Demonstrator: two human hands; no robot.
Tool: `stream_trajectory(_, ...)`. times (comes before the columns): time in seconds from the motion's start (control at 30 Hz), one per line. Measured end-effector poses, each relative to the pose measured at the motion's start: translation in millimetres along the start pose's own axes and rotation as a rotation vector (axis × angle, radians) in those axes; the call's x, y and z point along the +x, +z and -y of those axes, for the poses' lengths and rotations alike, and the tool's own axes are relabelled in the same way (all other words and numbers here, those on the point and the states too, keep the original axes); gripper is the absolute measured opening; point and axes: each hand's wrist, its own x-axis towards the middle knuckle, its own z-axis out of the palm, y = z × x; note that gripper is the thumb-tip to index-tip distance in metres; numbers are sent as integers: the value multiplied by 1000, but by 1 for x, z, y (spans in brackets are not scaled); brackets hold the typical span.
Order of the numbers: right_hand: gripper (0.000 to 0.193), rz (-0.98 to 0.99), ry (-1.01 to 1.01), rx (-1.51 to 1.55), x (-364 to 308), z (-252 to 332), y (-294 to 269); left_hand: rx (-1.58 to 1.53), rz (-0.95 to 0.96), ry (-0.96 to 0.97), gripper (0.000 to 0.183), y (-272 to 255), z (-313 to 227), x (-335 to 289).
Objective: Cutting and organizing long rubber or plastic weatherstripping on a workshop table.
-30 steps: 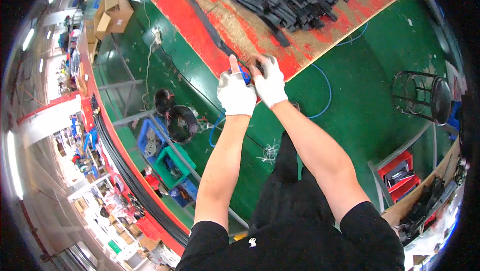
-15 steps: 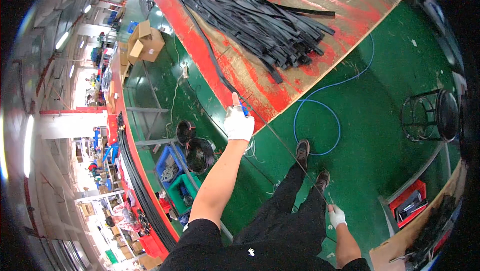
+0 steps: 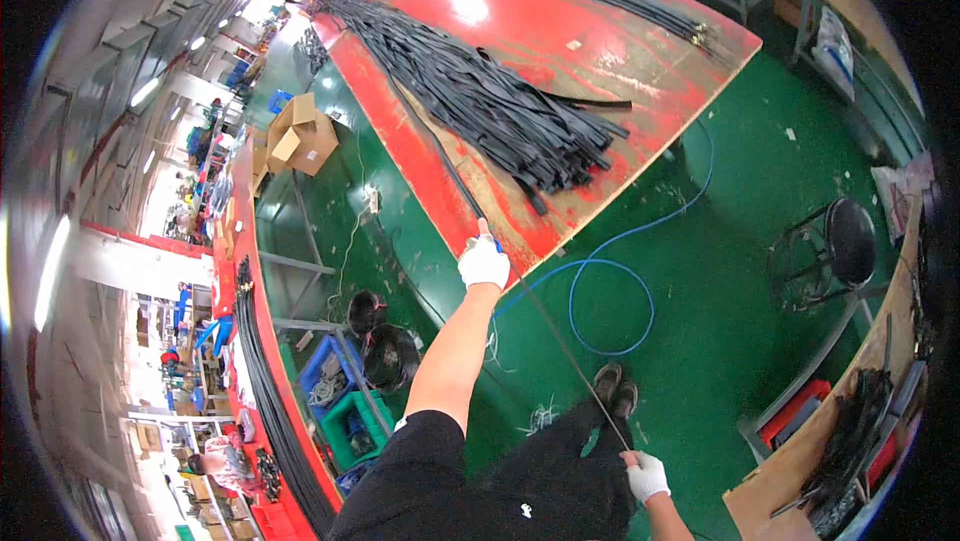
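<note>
My left hand [image 3: 484, 261], in a white glove with the thumb bare, is closed at the near corner of the red table [image 3: 540, 241]. It grips the near end of a long black strip [image 3: 445, 163] lying along the table's left edge. Something small and blue shows beside its fingers, too hidden to name. A thin dark rod or wire [image 3: 574, 364] slants down from there to my right hand [image 3: 648, 477]. That hand, also gloved, pinches the wire low in front of my legs. A large bundle of flat black strips [image 3: 480, 101] covers the table's middle.
A blue hose [image 3: 652, 316] loops over the green floor. A round black stool [image 3: 848, 243] stands at right, near a bench with black pieces [image 3: 850, 431]. At left are an open cardboard box [image 3: 302, 136], black coils [image 3: 388, 356] and a green crate [image 3: 352, 428]. People stand at the far end.
The view has shifted, showing more of the table's far end. My feet have come together. Both hands appear lower in view and still hold the strip and the wire.
</note>
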Motion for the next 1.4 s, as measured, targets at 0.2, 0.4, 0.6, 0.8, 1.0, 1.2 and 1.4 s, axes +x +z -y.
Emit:
stream_trajectory(0.2, 46, -26, -206, 95, 101, 118, 39, 4, 70, -9, 80, -11, -14, -13)
stream_trajectory(0.4, 50, 81, -45, 55, 37, -68, 22, 37, -30, -9, 75, -30, 5, 4)
stream_trajectory(0.6, 44, -35, 46, -1, 1, -130, 6, 44, 18, -26, 84, -11, -18, -25)
stream_trajectory(0.8, 48, 32, -100, 37, 26, 36, 2, 81, -13, -3, 65, 17, -23, -67)
stream_trajectory(1.0, 50, 182, -106, 58, -21, -56, -14, 34, 6, -66, 69, -3, -19, -65)
stream_trajectory(1.2, 44, -16, 103, 171, -98, -206, -28, 44, -15, 13, 77, -13, -32, -79)
stream_trajectory(1.4, 45, -23, -199, 85, -16, -30, -35, 56, 4, -8, 69, -7, -38, -101)
